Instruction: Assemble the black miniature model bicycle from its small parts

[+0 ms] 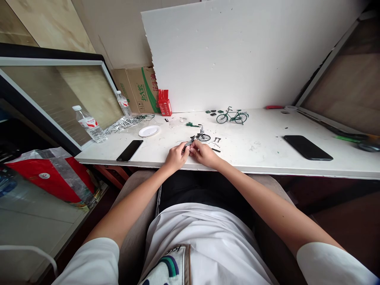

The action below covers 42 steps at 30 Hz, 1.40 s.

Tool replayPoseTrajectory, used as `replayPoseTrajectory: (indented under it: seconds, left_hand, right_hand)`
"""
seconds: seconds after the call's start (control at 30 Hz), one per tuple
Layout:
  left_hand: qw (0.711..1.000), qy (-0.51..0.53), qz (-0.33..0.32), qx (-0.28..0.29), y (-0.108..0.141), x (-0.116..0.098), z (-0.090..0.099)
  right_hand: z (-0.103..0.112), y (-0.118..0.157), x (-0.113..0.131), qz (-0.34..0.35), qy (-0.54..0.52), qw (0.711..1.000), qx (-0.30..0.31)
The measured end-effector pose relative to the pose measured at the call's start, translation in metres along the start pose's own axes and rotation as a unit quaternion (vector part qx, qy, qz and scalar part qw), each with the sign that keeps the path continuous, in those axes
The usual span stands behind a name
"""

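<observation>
At the front edge of the table, my left hand (pixel 177 155) and my right hand (pixel 204 153) meet with their fingers pinched together. Between them is the near end of a small dark model bicycle (pixel 204 137), whose spoked wheel and handlebar point away from me. The fingers cover the end they grip, so its exact shape is hidden. Small loose model parts (pixel 217 139) lie just right of the wheel, along with a short black stick (pixel 216 150). A green model part (pixel 192 124) rests behind the bicycle.
A finished green model bicycle (pixel 233 116) stands farther back. Phones lie at left (pixel 130 151) and right (pixel 308 147). A white plate (pixel 149 131), water bottle (pixel 89 124), red box (pixel 164 103) and cardboard box (pixel 136 91) are on the left. A white board (pixel 237 55) closes the back.
</observation>
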<state>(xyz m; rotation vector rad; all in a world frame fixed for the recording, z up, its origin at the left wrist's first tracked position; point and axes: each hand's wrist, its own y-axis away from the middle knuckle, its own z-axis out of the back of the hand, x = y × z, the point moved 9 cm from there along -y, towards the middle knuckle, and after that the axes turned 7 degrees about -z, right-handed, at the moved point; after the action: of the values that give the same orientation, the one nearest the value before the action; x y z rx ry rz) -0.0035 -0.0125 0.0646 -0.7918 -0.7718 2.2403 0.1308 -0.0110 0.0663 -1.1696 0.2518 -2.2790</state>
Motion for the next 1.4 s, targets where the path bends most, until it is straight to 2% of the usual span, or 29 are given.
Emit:
replayPoseTrajectory:
  seconds: [0.33, 0.63, 0.87, 1.1, 1.4]
  left_hand:
    - [1.0, 0.02, 0.005, 0.007, 0.0, -0.002, 0.0]
    - [0.996, 0.079, 0.042, -0.005, -0.001, 0.003, 0.001]
    - [0.972, 0.216, 0.09, -0.028, -0.005, 0.008, 0.005]
    - [0.935, 0.315, 0.159, -0.032, -0.006, 0.031, -0.007]
    - [0.936, 0.306, 0.169, -0.035, -0.006, 0.04, -0.009]
  right_hand:
    - [0.002, 0.0, 0.003, 0.006, -0.002, 1.0, -0.008]
    - [0.003, 0.0, 0.01, 0.019, 0.025, 0.999, -0.01]
    - [0.0, 0.0, 0.009, 0.016, -0.015, 1.0, 0.01]
    - [-0.001, -0.001, 0.002, 0.012, -0.044, 0.999, 0.012]
    - [0.001, -0.001, 0.005, 0.008, -0.048, 0.999, 0.004]
